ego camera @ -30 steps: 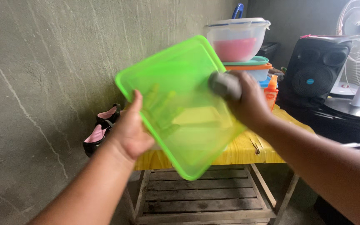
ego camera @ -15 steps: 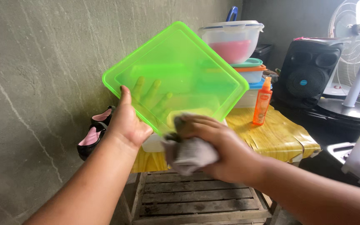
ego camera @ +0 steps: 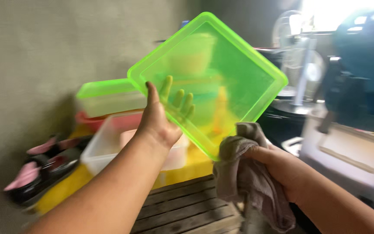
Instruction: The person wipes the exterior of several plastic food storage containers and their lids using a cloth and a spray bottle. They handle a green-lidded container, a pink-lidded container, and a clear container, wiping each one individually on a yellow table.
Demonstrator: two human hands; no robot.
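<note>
Green lid (ego camera: 221,65) now sits higher in the left hand (ego camera: 156,123), fingers gripping its edge; right hand (ego camera: 278,167), clutching the grey cloth (ego camera: 247,182), has dropped clear; background blurred

The green lid (ego camera: 221,73), held up tilted, blocks the middle of the view. Left of it, stacked plastic containers (ego camera: 109,130) crowd the yellow bench (ego camera: 66,190), with dark shoes (ego camera: 35,173) at its far-left edge. Below, the slatted wooden shelf (ego camera: 182,208) lies open. To the right, a fan stand (ego camera: 301,73) and blurred furniture close the way.
</note>
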